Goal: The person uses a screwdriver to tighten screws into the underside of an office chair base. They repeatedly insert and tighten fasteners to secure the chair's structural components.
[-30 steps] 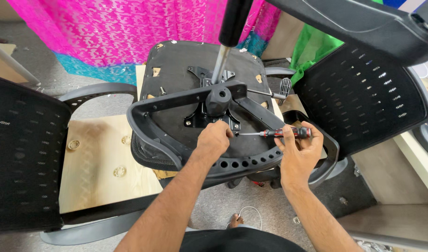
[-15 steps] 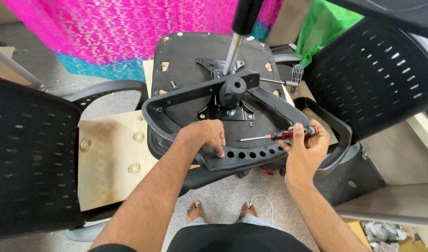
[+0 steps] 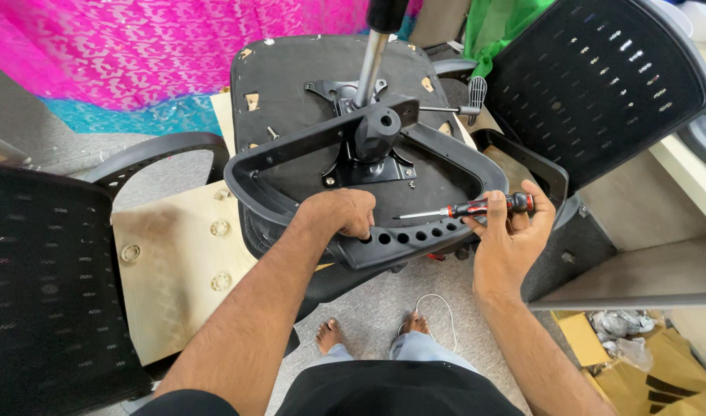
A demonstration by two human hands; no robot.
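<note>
The left hand (image 3: 344, 218) is curled in a loose fist over the near rim of a black plastic armrest frame with a row of round holes (image 3: 414, 237), knuckles up and fingers pressed down on that rim. The right hand (image 3: 511, 231) is closed around the handle of a red-and-black screwdriver with a thin steel shaft (image 3: 465, 209), which lies almost level, its tip pointing left toward the left hand and hovering just above the holed rim; whether the tip touches anything cannot be told. The two hands are apart, with the shaft spanning most of the gap between them.

Below the hands, the person's bare feet (image 3: 330, 335) stand on grey carpet (image 3: 368, 304), with a loop of thin white cord (image 3: 444, 308) beside them.

The frame rests on an upturned black chair seat (image 3: 291, 85), whose underside carries a black metal mounting plate (image 3: 368, 166) and a silver gas-lift column (image 3: 371, 65) rising toward the camera. A small lever with a ribbed paddle (image 3: 476, 91) sticks out to the right of the column.

To the left lies a pale wooden seat board (image 3: 176, 270) next to a black mesh chair back (image 3: 45, 293). Another black mesh chair back (image 3: 599, 85) leans at the right. Beyond the seat hang a pink patterned cloth (image 3: 137, 46) and a green cloth (image 3: 499, 27).
</note>
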